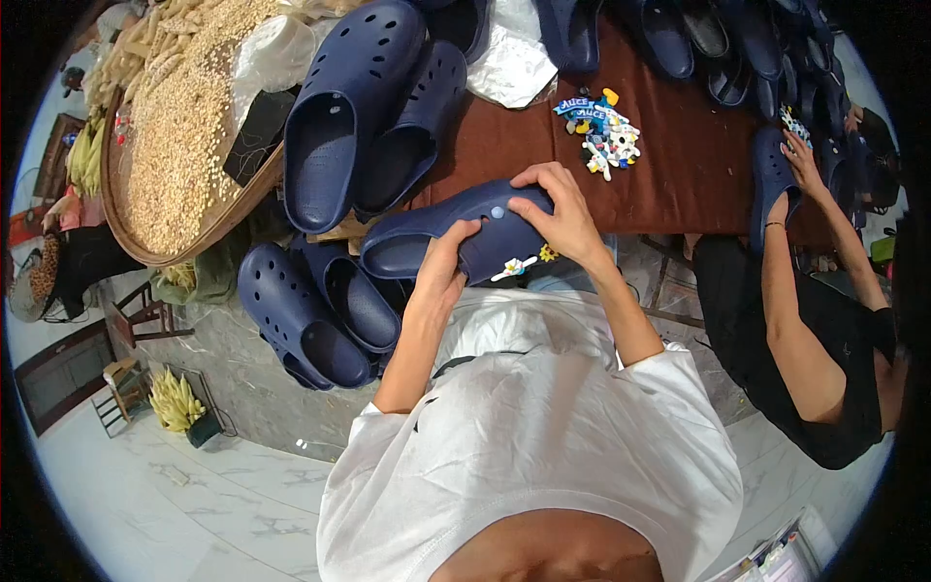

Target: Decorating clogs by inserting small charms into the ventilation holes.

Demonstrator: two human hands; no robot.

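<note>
Between my hands, in front of my body, is a navy blue clog (401, 254) with its heel opening toward the left. My left hand (444, 260) grips the near side of the clog, its thumb on the upper. Around the toe end curls my right hand (565, 215), thumb on top near a small light-blue round charm (498, 212). A white charm (514, 269) and a yellow flower charm (549, 254) sit on the clog's near side. The fingers beneath the clog are hidden. Just beyond my right hand, a pile of colourful shoe charms (611, 145) lies on the brown cloth.
More navy clogs (364, 68) stand at the back left, and others (310, 320) lie lower left. A round basket of corn kernels (175, 165) is far left. Clear plastic (512, 58) lies at the back. A co-worker's hands (800, 165) handle a clog at right.
</note>
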